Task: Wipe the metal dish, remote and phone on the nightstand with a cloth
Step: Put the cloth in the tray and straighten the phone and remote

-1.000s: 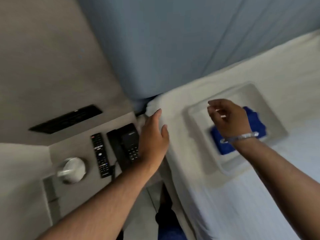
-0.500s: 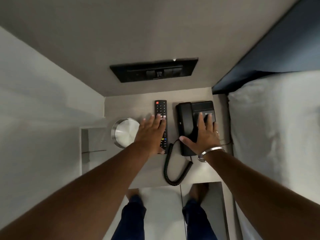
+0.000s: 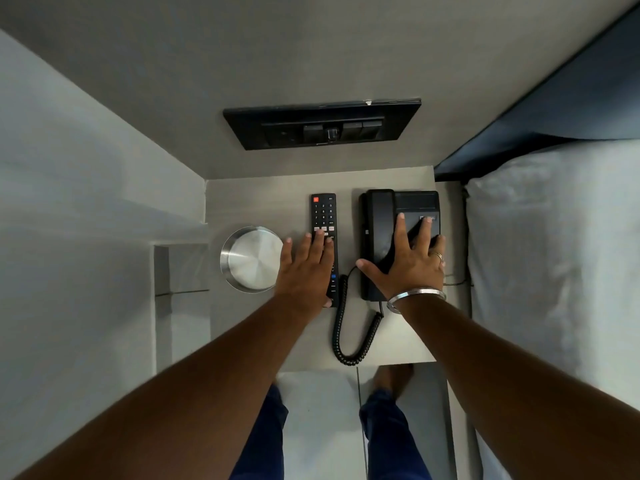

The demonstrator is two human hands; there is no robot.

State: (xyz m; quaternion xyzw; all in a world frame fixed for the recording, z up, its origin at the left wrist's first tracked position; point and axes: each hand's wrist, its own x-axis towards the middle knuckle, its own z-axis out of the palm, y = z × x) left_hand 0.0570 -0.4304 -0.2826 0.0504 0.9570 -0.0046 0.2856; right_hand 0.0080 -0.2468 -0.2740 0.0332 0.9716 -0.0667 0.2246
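Observation:
On the grey nightstand (image 3: 249,202) stand three things in a row. A round metal dish (image 3: 251,259) sits at the left. A black remote (image 3: 323,213) lies in the middle, and my left hand (image 3: 304,268) rests flat over its lower half with fingers spread. A black corded phone (image 3: 384,216) sits at the right, with my right hand (image 3: 408,261) lying flat on its keypad, fingers apart. Neither hand holds anything. No cloth is in view.
A black switch panel (image 3: 322,124) is set in the wall behind the nightstand. The phone's coiled cord (image 3: 346,337) loops toward the front edge. A white bed (image 3: 554,271) borders the right side, a wall the left. My legs and feet stand below on the floor.
One second ago I faced the bed with a blue cloth on a tray under my right hand. The view swung to the nightstand and both hands came down flat on the remote and phone.

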